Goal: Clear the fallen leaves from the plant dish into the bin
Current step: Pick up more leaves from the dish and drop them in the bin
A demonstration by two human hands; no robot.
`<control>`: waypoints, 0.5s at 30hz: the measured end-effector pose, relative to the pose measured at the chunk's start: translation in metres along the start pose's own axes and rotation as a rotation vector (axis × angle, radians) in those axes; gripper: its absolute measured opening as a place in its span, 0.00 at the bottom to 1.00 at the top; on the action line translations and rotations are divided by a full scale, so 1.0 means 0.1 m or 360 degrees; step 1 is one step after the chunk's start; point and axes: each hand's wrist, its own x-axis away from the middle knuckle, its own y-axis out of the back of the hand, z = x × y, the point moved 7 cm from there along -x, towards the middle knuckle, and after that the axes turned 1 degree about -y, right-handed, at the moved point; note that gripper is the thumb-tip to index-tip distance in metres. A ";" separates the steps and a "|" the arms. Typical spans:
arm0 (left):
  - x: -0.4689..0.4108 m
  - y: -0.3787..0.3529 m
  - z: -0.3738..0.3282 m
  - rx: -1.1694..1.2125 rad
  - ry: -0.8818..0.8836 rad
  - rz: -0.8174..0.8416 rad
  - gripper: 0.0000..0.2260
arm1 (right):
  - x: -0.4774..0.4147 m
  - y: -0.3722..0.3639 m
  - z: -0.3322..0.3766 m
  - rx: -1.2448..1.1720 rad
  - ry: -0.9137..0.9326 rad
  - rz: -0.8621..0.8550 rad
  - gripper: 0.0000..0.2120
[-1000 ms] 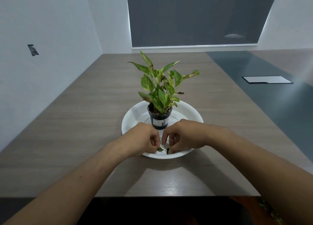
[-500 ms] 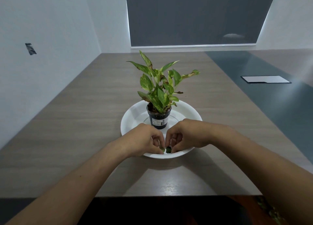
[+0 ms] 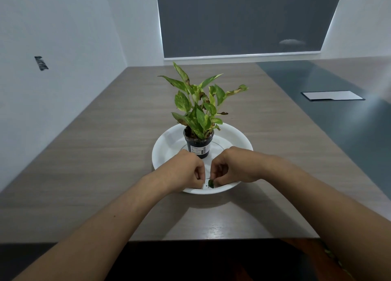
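Observation:
A white round plant dish sits in the middle of the wooden table, with a small black pot of green and yellow leaves standing in it. Both hands rest over the dish's near rim. My right hand pinches a small dark green fallen leaf between thumb and fingertips. My left hand is curled just left of it, fingertips closed on a small pale leaf piece that is mostly hidden. No bin is in view.
The table's near edge runs just below my forearms. A white wall borders the table on the left. A dark strip with a white flat panel lies at the right. Some leaves show on the floor at lower right.
Both hands have closed in on the leaf bits at the dish's near rim. The right fingers now hold the dark leaf slightly raised.

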 end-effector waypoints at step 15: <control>0.51 0.44 0.30 0.0550 0.0296 -0.0149 0.02 | 0.13 0.19 0.13 -0.0354 -0.0065 -0.0069 0.03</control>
